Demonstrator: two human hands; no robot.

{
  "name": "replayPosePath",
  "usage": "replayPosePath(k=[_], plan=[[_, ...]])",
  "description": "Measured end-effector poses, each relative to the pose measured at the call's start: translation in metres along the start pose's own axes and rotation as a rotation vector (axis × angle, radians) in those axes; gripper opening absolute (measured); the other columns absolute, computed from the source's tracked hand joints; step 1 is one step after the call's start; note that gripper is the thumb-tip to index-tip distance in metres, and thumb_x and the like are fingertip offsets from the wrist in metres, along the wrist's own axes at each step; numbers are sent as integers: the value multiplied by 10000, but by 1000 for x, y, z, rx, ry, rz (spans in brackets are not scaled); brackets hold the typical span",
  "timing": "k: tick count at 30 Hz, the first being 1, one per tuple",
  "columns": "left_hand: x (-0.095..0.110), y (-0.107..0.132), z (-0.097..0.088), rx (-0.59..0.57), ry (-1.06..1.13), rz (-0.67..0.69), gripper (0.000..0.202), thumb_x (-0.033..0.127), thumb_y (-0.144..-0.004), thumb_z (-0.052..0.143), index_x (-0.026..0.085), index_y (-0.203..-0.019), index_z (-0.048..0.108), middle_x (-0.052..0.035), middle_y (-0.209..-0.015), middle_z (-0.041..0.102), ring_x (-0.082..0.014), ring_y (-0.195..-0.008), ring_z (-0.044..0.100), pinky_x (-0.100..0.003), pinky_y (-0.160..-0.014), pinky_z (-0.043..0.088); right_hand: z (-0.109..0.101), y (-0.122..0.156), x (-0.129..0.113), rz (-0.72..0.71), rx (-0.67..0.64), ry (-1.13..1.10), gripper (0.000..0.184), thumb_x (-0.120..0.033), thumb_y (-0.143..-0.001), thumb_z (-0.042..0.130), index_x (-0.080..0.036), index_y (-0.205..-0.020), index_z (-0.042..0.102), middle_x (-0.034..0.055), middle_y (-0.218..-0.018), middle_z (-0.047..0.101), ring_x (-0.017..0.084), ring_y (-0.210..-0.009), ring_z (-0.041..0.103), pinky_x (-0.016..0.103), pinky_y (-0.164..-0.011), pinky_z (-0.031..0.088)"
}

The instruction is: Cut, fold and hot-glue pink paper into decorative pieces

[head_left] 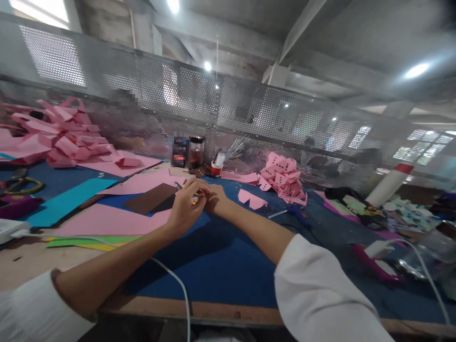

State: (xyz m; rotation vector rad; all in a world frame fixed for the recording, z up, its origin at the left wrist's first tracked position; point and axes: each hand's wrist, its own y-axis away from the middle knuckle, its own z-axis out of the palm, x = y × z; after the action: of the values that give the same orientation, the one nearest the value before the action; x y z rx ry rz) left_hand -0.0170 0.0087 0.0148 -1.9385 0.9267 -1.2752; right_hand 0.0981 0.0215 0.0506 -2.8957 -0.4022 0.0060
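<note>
My left hand (185,206) and my right hand (214,198) meet over the blue mat (221,256), fingers curled together around a small thing with yellow and metal parts (194,195) that I cannot make out. A dark brown sheet (151,198) lies just left of the hands on pink paper (107,219). A small pink cut-out (252,198) lies to the right of the hands.
Pink cut pieces are heaped at the far left (60,135) and at mid back (282,176). Jars and a red cup (215,167) stand by the perforated metal screen. A white bottle (388,185), a white cable (171,275) and glue guns lie around.
</note>
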Motion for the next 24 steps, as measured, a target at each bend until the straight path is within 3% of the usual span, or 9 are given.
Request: replayPosePath(k=[4,9,12,17,24], plan=[[-7,1,4,-71,8,-34,211,78,-818,461,196,-930,595,-47,-998,597,-185,-974,565,-304,-851,468,-9,42,72,113,-57,105,306,-403,-925,480,-186,-976,690,101,-1068,705,224,-1006,642,296,-846,448],[-25,1,13,-177,-51,-99,188,195,-862,475,194,-995,609,-42,-999,617,-182,-903,591,-329,-859,475,-32,116,189,430,-115,207,340,-398,-923,452,-162,-973,691,140,-1007,710,278,-978,651,347,-822,449],[-35,-12,25,-287,-119,-92,225,285,-868,498,197,-1032,624,-53,-1021,644,-209,-946,598,-354,-876,472,-33,155,235,574,-163,230,322,-422,-885,513,-160,-918,697,149,-960,717,306,-937,664,362,-783,454],[-49,-51,68,-495,-210,-32,336,344,-866,480,188,-1124,627,-88,-1139,650,-235,-985,616,-384,-898,469,-14,182,257,664,-180,211,313,-455,-897,492,-214,-940,687,91,-978,719,261,-916,676,330,-752,457],[-79,-78,141,-704,-122,-13,398,269,-835,469,168,-1178,642,-106,-1267,637,-243,-1192,555,-370,-1035,390,8,184,259,677,-117,277,332,-428,-907,510,-152,-1051,626,163,-1101,668,301,-1010,648,369,-805,462]])
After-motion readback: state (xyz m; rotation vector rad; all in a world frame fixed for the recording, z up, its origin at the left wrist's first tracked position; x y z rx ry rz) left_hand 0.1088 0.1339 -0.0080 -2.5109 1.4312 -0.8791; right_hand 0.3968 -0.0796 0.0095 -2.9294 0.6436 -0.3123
